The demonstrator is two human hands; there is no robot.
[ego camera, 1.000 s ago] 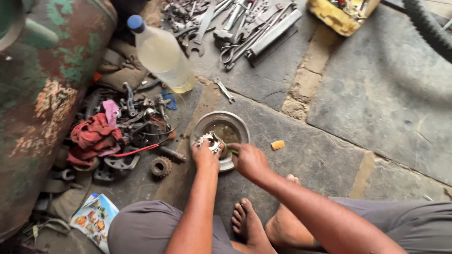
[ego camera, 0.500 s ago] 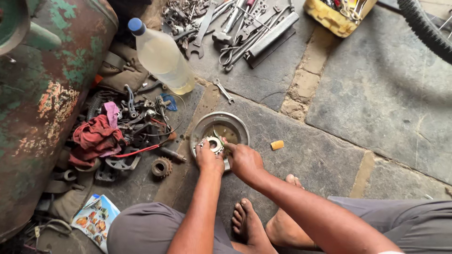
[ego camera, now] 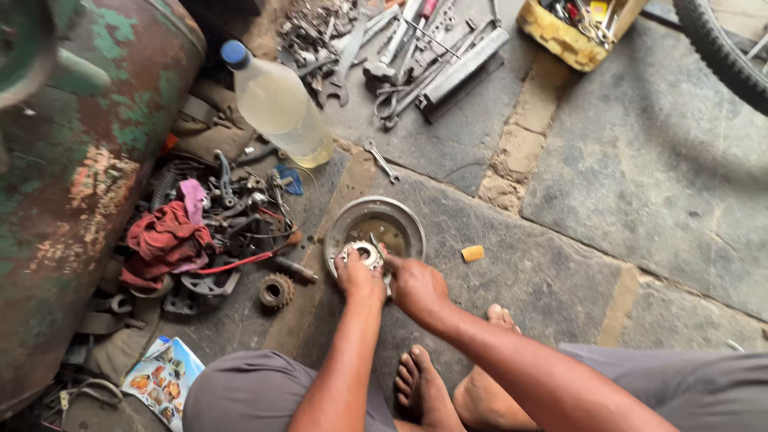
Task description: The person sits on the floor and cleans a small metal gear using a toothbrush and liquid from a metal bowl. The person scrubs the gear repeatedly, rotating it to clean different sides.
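Note:
A shallow metal bowl (ego camera: 400, 214) with murky liquid sits on the stone floor before me. My left hand (ego camera: 359, 280) grips a toothed metal sprocket (ego camera: 362, 254) at the bowl's near rim. My right hand (ego camera: 416, 286) is closed around a thin greenish tool, its tip against the sprocket; most of the tool is hidden by my fingers. My bare feet rest just below the hands.
A plastic bottle (ego camera: 276, 104) of pale liquid lies at upper left beside a rusty green drum (ego camera: 72, 176). Scrap parts, a red rag (ego camera: 164, 236) and a loose gear (ego camera: 275, 291) lie left. Wrenches (ego camera: 416, 56), a yellow box (ego camera: 572, 28), a tyre (ego camera: 720, 56) lie beyond.
Both hands and the sprocket have drawn slightly toward me, to the bowl's near rim. The right hand has shifted left against the sprocket. The view has tilted a little.

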